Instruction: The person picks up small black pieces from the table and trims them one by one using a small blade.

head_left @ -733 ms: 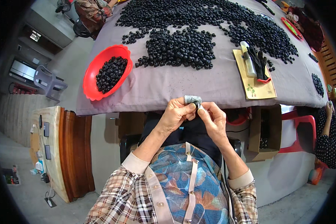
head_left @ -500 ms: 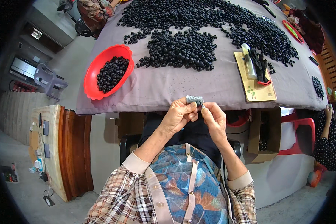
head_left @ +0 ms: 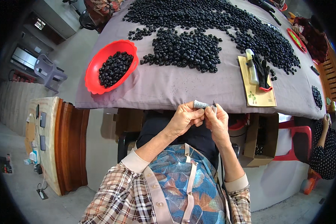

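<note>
My left hand [head_left: 187, 118] is just over the table's near edge, its thumb and fingers pinched together. A grey speckled finger sleeve [head_left: 201, 105] covers its forefinger. Whatever sits in that pinch is hidden. Close beside it, my right hand [head_left: 217, 121] is closed on a small thin tool [head_left: 214, 105] with a dark tip; its kind is too small to tell. Beyond both hands, a heap of black, round, bead-like pieces with holes [head_left: 186, 50] lies on the cloth. More such pieces fill part of a red scalloped bowl [head_left: 93, 79] at the left.
A yellow card envelope [head_left: 263, 98] carries a clear tube [head_left: 252, 69] and a black glove [head_left: 264, 74]. A larger spread of black pieces [head_left: 183, 13] covers the far table. Below, right, stands a cardboard box [head_left: 259, 160] by a red chair [head_left: 300, 136]. Another person's arm [head_left: 324, 130] is far right.
Both hands have shifted slightly right. The right hand has turned, and the tool's dark tip now points up past its fingers. The dark piece seen between the hands before is hidden now.
</note>
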